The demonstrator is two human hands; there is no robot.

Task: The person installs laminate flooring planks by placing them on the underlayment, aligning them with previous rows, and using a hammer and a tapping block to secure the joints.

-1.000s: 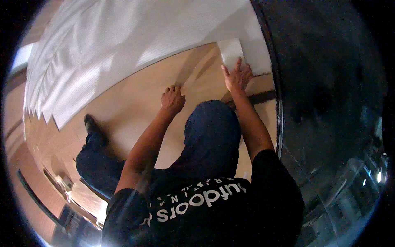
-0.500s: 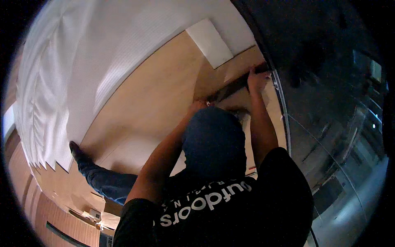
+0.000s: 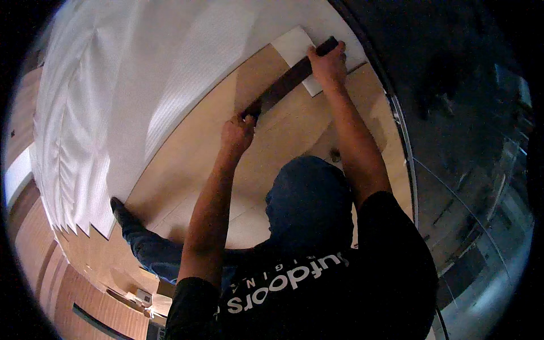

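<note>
A long, narrow dark board (image 3: 286, 88) is held up slantwise over the wood-coloured flooring (image 3: 198, 153). My left hand (image 3: 238, 135) grips its lower left end, with fingers closed round it. At the upper right end, my right hand (image 3: 330, 67) holds it with the thumb on one edge and the fingers on the other. Behind the board lies a white rectangular piece (image 3: 293, 44), partly hidden by the board and my right hand. The board's far face does not show.
White ribbed underlay sheet (image 3: 153, 68) spreads along the far left, with a jagged near edge. A dark glossy glass-like surface (image 3: 464, 170) rises at the right beyond a narrow edge strip (image 3: 407, 147). An opened cardboard box (image 3: 150, 283) stands at the lower left. My bent knee (image 3: 309, 198) is between my arms.
Both hands have lifted the dark board away from the right edge, moving it up and left across the flooring. It now overlaps the white piece in view.
</note>
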